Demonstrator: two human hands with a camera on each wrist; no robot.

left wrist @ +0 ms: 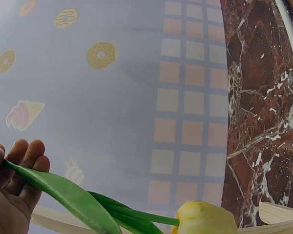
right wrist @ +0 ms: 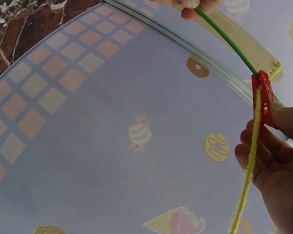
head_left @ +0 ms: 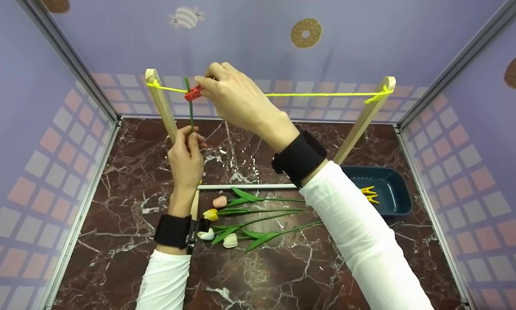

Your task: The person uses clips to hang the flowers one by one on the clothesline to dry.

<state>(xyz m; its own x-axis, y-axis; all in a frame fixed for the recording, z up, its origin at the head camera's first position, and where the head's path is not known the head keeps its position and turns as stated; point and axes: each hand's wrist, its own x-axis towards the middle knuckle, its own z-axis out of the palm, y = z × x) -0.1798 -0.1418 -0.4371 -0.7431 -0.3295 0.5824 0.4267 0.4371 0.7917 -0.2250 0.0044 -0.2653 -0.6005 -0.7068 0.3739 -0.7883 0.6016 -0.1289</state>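
Note:
My right hand [head_left: 240, 97] pinches a red clothespin [head_left: 193, 93] at the left part of the yellow string [head_left: 322, 94]. In the right wrist view the clothespin's jaws are at the string and a green stem [right wrist: 229, 41]. Lower on that stem, my left hand [head_left: 186, 157] holds it between thumb and fingers. The left wrist view shows this flower, a tulip with green leaves [left wrist: 63, 192] and a yellow bloom [left wrist: 205, 219], hanging head down below the left hand. The stem's end sticks up above the clothespin.
Two wooden posts [head_left: 363, 122] carry the string, joined low by a white rod [head_left: 249, 187]. Several tulips [head_left: 230, 240] lie on the dark marble surface [head_left: 258, 275]. At the right, a dark blue basin [head_left: 397, 193] holds yellow clothespins [head_left: 369, 194]. Patterned walls [head_left: 249, 38] stand around.

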